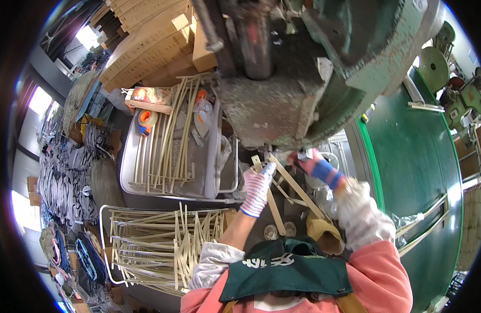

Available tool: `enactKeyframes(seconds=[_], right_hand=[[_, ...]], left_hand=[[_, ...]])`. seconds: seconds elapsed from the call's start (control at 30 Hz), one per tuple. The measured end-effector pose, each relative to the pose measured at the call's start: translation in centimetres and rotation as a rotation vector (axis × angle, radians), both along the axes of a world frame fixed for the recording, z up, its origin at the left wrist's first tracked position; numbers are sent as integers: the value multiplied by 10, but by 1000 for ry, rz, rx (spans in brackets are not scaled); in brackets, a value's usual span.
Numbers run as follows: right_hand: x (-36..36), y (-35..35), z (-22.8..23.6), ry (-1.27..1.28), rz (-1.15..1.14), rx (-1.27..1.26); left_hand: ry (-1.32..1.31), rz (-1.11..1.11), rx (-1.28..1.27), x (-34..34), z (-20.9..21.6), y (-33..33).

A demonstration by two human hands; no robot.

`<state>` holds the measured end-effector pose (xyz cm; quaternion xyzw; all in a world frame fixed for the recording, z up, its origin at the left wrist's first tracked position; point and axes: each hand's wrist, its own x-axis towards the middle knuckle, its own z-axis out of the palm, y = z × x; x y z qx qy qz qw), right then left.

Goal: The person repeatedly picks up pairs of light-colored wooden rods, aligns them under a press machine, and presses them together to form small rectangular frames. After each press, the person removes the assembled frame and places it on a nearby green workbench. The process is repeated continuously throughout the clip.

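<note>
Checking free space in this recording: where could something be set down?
The long green tabletop is bare midway, bordered by its bright-green left edge and long cream strips at its near end. Crowded: the grey rectangular tray and white tubular rack.

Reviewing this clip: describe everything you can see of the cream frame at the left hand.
The cream frame shows two long, flat, straight bars, apparently painted metal, close together at the top and spreading apart toward the person, with thinner strip-like parts between them. A small hole shows near the left bar's upper end. The striped-gloved left hand holds it near the upper ends, just below the worn machine head. How the parts join is too small to tell.
</note>
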<state>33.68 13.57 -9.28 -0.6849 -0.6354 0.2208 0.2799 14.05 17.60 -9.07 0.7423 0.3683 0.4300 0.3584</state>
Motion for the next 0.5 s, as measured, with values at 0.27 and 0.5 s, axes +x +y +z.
enactKeyframes(seconds=[0.27, 0.5], right_hand=[[8, 40, -68, 281, -92, -5], [-18, 69, -50, 221, -93, 20]], left_hand=[[-135, -109, -920, -19, 31, 14], [-460, -279, -1012, -61, 51, 22]])
